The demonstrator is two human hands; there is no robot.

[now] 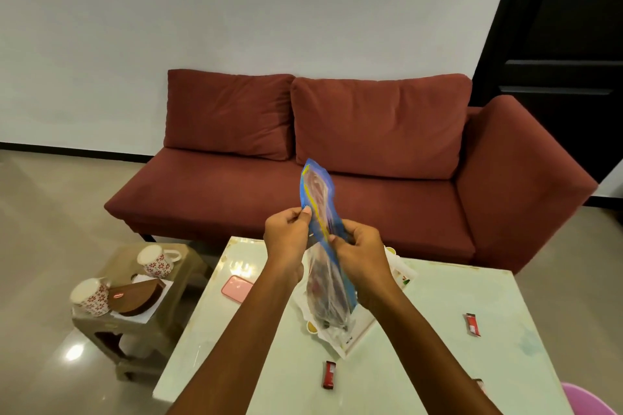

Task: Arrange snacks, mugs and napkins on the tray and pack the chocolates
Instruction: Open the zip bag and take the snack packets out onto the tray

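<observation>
Spanning the lower half of the view, the pale table (pixel 421 330) serves as the landmark, with a red sofa (pixel 337 178) behind it and a low stool (pixel 101 323) off its left edge carrying two patterned mugs (pixel 156 259) and a brown box (pixel 138 298). Above the table's middle the person holds a zip bag (pixel 323 236) upright, its long axis running nearly vertical, blue-and-yellow seal strip uppermost and the clear, dark-filled body hanging down over a white tray (pixel 362 322) on the table. The left hand (pixel 286 232) is closed, pinching one side of the seal strip; the right hand (pixel 359 251) pinches the other side slightly lower, so both are equally near. Pressing along that strip looks like the step in hand. Three red chocolate bars lie loose: one (pixel 329 375) near the table's front, one (pixel 472 324) toward its right side, one (pixel 480 385) at its right front edge.
</observation>
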